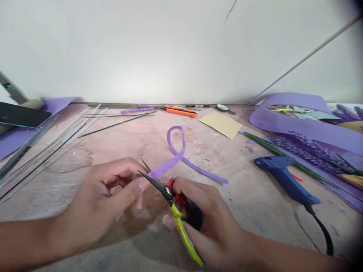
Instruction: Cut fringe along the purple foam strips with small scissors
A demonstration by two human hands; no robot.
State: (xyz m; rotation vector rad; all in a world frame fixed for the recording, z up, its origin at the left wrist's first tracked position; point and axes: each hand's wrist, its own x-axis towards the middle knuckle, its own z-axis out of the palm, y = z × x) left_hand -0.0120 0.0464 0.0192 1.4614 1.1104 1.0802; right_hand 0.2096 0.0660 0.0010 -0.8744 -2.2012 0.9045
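A long purple strip (167,167) curls into a loop above the table, and its far end trails off to the right. My left hand (113,189) pinches the near end between thumb and fingers. In my right hand (207,215) is a pair of scissors (178,226) with a yellow-green handle and some red near the pivot. The dark blades are parted and lie at the strip's near end, close to my left fingertips. Whether they touch the strip I cannot tell. My right palm hides part of the scissors' other handle.
A blue glue gun (289,177) with a black cord lies at right, beside purple flower stems (309,151) and purple sheets (300,126). Toward the back are an orange cutter (181,111), a yellow card (221,124) and a tape roll (221,108). Thin wires and clear sticks (82,126) lie left.
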